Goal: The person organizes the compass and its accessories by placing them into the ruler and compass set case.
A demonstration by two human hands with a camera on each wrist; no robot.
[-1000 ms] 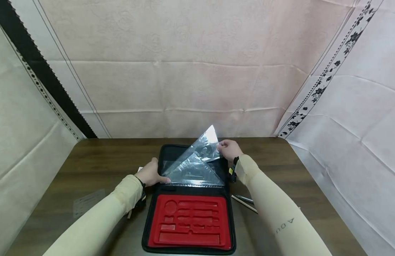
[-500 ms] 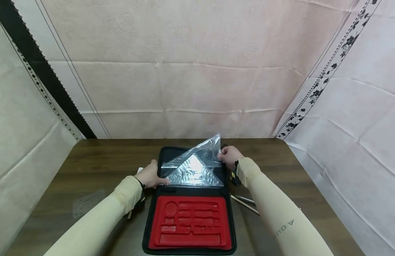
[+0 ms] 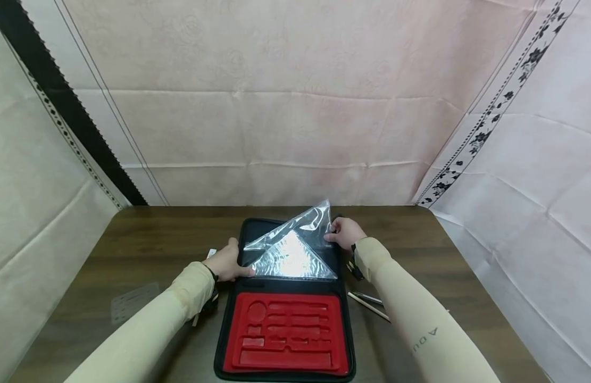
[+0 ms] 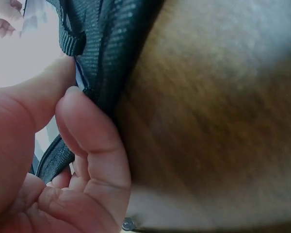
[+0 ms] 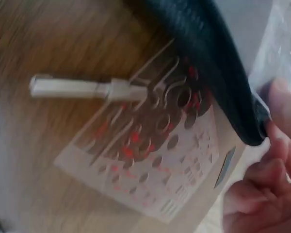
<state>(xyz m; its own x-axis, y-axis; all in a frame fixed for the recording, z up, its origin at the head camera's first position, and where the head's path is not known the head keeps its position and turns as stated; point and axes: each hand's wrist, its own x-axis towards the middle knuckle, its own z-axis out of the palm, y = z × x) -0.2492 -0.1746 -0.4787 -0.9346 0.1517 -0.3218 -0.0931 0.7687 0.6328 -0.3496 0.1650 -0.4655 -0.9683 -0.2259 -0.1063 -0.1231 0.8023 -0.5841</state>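
Observation:
An open black zip case (image 3: 351, 367) lies on the table, its near half lined with a red moulded tray (image 3: 285, 359) whose recesses hold nothing. Against the far half rests clear plastic (image 3: 290, 260) in overlapping triangular shapes, its upper tip past the lid. My left hand (image 3: 225, 261) grips the lid's left edge; the left wrist view has thumb and forefinger pinching the black fabric (image 4: 104, 53) near the zip. On the opposite edge, my right hand (image 3: 345, 233) holds the rim (image 5: 223, 73) between thumb and curled fingers. Whether it also pinches the plastic is hard to tell.
A clear stencil sheet (image 5: 150, 155) and a white pen-like stick (image 5: 70, 88) lie beneath the right hand. Right of the case are a pale stick (image 3: 369, 307) and a silver tool (image 3: 367, 298). Another transparent sheet (image 3: 134, 302) lies at left.
The clear plastic's raised tip has come down and shifted right. My right hand has moved from its corner slightly down to the lid's right rim. The left hand has stayed put.

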